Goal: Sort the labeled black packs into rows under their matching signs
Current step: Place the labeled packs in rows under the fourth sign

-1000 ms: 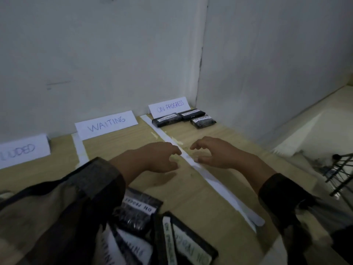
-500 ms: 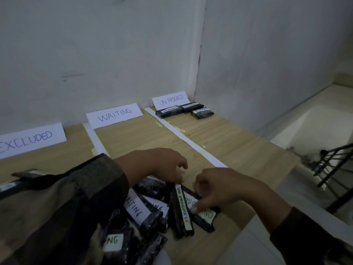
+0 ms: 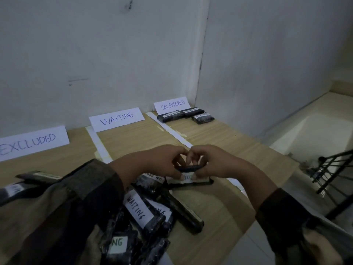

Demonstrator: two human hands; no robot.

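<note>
My left hand (image 3: 154, 163) and my right hand (image 3: 212, 163) meet over the wooden table (image 3: 219, 203), both pinching a black pack (image 3: 189, 167) held edge-on. Under them lies another pack (image 3: 189, 180) with a white label, partly hidden by my fingers. A loose pile of black packs (image 3: 147, 211) with WAITING and ON PROGRESS labels sits near the front edge. Three paper signs lean on the wall: EXCLUDED (image 3: 32, 142), WAITING (image 3: 117, 118), ON PROGRESS (image 3: 172, 105). Three packs (image 3: 186, 114) lie under the ON PROGRESS sign.
White paper strips (image 3: 172, 131) split the table into lanes. Two more packs (image 3: 36, 177) lie at the left by my sleeve. The table ends at the right over a pale floor with a black metal rack (image 3: 332, 176). Walls close the back and right.
My hands came back from the far lane to the pile, then rose together with one pack pinched between them. The view tilted toward the pile.
</note>
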